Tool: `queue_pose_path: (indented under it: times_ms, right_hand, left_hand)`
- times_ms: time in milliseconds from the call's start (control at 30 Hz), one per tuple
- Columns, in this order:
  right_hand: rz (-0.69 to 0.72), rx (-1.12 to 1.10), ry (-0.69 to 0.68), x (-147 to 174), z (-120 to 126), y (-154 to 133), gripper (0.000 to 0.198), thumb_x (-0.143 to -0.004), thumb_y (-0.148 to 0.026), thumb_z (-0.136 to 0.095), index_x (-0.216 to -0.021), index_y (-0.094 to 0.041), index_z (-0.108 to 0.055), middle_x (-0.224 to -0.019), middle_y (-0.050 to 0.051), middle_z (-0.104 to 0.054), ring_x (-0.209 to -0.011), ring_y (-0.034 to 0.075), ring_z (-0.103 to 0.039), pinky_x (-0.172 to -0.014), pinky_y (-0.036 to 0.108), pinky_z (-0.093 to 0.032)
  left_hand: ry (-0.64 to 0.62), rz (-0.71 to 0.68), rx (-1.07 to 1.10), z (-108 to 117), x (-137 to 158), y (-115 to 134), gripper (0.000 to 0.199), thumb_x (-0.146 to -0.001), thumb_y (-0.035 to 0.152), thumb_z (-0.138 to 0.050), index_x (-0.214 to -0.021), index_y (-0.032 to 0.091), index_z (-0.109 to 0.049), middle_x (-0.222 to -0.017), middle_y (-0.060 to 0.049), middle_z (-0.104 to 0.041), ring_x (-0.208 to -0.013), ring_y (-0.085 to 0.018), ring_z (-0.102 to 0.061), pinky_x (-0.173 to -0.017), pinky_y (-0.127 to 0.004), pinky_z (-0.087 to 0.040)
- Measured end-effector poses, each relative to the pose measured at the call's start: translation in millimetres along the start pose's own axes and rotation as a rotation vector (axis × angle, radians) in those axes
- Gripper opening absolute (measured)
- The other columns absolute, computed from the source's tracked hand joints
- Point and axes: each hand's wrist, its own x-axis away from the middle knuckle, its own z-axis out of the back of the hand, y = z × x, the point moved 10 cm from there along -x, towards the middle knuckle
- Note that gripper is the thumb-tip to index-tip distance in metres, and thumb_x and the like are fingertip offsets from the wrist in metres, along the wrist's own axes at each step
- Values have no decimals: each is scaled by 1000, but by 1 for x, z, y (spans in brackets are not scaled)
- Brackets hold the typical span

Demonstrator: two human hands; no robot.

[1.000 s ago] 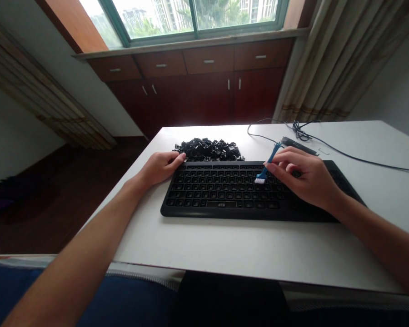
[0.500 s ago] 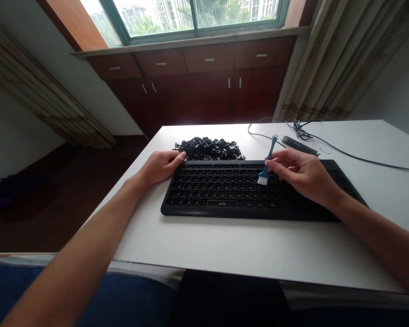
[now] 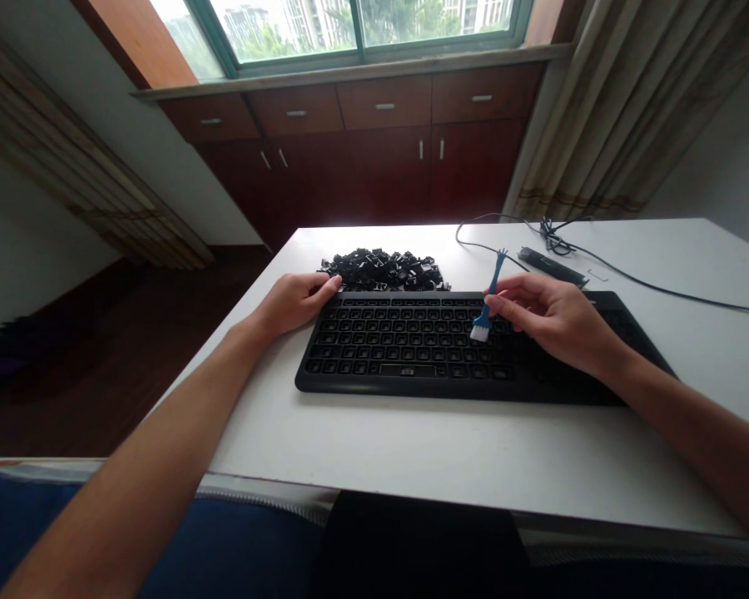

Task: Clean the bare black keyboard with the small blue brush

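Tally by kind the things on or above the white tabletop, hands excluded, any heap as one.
Black keyboard with bare sockets: 1
Blue brush with white bristles: 1
Heap of small black keycaps: 1
Long black plastic strip: 1
Black tangled cable, seemingly one: 1
Thin bent wire: 1
Total: 6

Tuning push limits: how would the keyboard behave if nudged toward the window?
The keyboard would probably move as one stiff slab, given its straight frame. Flat on the white table, it seems unlikely to tip. It might shove the black pieces piled just behind it.

Green-framed window (image 3: 356, 33), pale sill (image 3: 362, 70), reddish-brown cabinet (image 3: 355, 170) below, beige curtains (image 3: 630, 108) on both sides
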Motion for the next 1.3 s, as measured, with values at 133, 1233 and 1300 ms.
queue_pose_path:
  times_ms: [133,1233,1300]
  right_hand:
    - [16,44,16,0,1,-1,39,-79,-52,-67,-103,-22,-66,-85,4,-71,-62,13,-57,-54,30,-48]
    - [200,293,52,5,0,-24,31,-88,-48,-58,-103,-23,-66,-83,3,-71,-55,10,-53,-57,30,-47]
    - [222,321,44,6,-1,-28,31,-89,-48,-56,-103,-23,-66,-83,3,-71,-55,11,-55,-58,31,-48]
  left_hand:
    - [-4,8,-5,0,0,0,46,-93,48,-43,-58,17,-42,-52,3,-35,-51,-9,-32,-53,-25,-25]
    - [-9,6,-3,0,0,4,46,-92,48,-42,-58,18,-45,-53,3,-37,-52,-10,-33,-54,-26,-27]
    - [-2,6,1,1,0,4,45,-92,48,-42,-58,18,-44,-53,3,-37,-51,-10,-33,-54,-26,-26]
